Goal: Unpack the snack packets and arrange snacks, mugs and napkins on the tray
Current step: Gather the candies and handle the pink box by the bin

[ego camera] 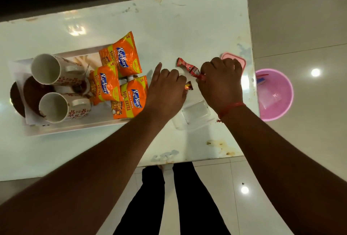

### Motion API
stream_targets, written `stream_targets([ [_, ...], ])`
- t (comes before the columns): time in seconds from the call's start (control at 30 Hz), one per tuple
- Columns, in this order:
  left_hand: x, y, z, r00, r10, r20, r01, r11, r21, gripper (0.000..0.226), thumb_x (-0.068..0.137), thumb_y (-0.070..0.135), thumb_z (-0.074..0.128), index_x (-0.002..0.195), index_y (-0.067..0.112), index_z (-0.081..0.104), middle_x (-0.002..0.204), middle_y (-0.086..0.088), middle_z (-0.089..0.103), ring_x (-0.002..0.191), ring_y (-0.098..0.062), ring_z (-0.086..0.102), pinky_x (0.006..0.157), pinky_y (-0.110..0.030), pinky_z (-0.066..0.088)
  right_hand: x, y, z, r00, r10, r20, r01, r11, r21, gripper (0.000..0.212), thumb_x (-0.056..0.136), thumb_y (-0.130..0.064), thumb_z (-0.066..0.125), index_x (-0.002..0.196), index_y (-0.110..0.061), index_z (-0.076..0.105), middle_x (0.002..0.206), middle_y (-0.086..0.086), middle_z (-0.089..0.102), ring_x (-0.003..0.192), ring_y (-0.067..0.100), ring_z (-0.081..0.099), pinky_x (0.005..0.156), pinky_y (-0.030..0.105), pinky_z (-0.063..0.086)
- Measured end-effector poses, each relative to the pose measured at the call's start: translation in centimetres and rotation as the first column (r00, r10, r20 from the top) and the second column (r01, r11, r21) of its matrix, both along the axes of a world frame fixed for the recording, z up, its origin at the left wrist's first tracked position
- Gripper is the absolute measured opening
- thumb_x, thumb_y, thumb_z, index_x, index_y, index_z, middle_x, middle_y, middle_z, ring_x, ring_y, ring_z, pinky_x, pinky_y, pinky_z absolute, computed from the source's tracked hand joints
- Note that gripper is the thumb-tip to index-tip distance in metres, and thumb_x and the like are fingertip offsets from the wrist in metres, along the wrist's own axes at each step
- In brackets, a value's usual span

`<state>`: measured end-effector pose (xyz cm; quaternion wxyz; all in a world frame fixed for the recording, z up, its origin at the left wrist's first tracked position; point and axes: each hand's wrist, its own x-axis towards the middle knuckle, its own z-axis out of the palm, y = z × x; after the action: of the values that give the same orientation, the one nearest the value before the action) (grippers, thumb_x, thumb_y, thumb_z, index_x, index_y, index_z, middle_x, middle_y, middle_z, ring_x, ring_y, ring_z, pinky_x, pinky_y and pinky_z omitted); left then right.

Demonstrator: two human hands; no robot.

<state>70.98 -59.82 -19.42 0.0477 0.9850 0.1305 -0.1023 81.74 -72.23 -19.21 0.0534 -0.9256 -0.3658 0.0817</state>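
On the white table (169,28), right of the tray (75,127) with 2 mugs and 3 orange packets, the right hand (221,82) pinches the near end of a red candy wrapper (188,66), light, crinkly and probably slippery, while the left hand (167,90) closes on a small torn piece (188,86).

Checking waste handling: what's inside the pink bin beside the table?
Round pink plastic bin holds a clear plastic wrapper and a red-and-blue scrap. Anything beneath them is covered.

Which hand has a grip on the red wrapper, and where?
The right hand pinches the red wrapper at its near twisted end; the left hand covers a small torn piece.
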Motion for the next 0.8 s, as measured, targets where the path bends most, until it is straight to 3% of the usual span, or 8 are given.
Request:
stream_targets([
  [0.13, -2.6, -2.7, 2.2, 0.996, 0.047, 0.078, -0.041, 0.997, -0.072, 0.033, 0.089, 0.041, 0.063, 0.106, 0.014, 0.070, 0.113, -0.010, 0.066, 0.111, -0.026, 0.058, 0.118, -0.051, 0.024, -2.8, -3.4, 2.2, 0.998, -0.031, -0.060, 0.031, 1.000, 0.003, 0.023, 0.090, -0.037, 0.061, 0.100, -0.016, 0.066, 0.101, 0.005, 0.064, 0.101, 0.030, 0.055, 0.101, 0.051, 0.039],
  [0.33, -5.3, -5.3, 1.8, 0.996, 0.088, -0.032, -0.091, 0.988, -0.124, 0.035, 0.079, 0.043, 0.074, 0.102, 0.015, 0.073, 0.125, -0.013, 0.062, 0.124, -0.030, 0.053, 0.115, -0.054, 0.025, -6.0, -6.4, 2.1, 0.992, -0.081, -0.100, 0.076, 0.996, -0.046, 0.028, 0.088, -0.038, 0.065, 0.103, -0.014, 0.068, 0.107, 0.008, 0.065, 0.105, 0.031, 0.055, 0.102, 0.054, 0.040],
  [0.47, -5.5, -5.7, 1.1, 0.991, 0.116, -0.059, -0.124, 0.979, -0.160, 0.046, 0.078, 0.048, 0.073, 0.112, 0.017, 0.068, 0.135, -0.014, 0.057, 0.131, -0.033, 0.048, 0.115, -0.053, 0.024, -6.3, -6.4, 1.8, 0.990, -0.090, -0.110, 0.084, 0.995, -0.055, 0.034, 0.085, -0.040, 0.068, 0.108, -0.015, 0.068, 0.117, 0.010, 0.062, 0.112, 0.033, 0.054, 0.102, 0.054, 0.041],
  [0.6, -5.2, -4.8, 1.4, 0.993, 0.118, 0.026, -0.111, 0.977, -0.185, 0.060, 0.080, 0.052, 0.067, 0.127, 0.014, 0.057, 0.146, -0.016, 0.047, 0.138, -0.035, 0.041, 0.117, -0.053, 0.025, -5.2, -5.6, 2.2, 0.983, -0.133, -0.130, 0.138, 0.990, 0.029, 0.039, 0.084, -0.043, 0.070, 0.115, -0.019, 0.064, 0.122, 0.007, 0.059, 0.115, 0.031, 0.051, 0.099, 0.046, 0.042],
  [0.8, -2.9, -1.0, 0.7, 0.991, 0.130, 0.035, -0.125, 0.986, -0.108, 0.074, 0.088, 0.061, 0.050, 0.144, 0.014, 0.041, 0.158, -0.016, 0.030, 0.147, -0.036, 0.025, 0.119, -0.053, 0.021, -1.4, -0.2, 0.5, 0.993, -0.083, -0.085, 0.088, 0.994, 0.067, 0.040, 0.086, -0.043, 0.065, 0.117, -0.017, 0.061, 0.120, 0.009, 0.059, 0.113, 0.032, 0.051, 0.095, 0.045, 0.043],
])
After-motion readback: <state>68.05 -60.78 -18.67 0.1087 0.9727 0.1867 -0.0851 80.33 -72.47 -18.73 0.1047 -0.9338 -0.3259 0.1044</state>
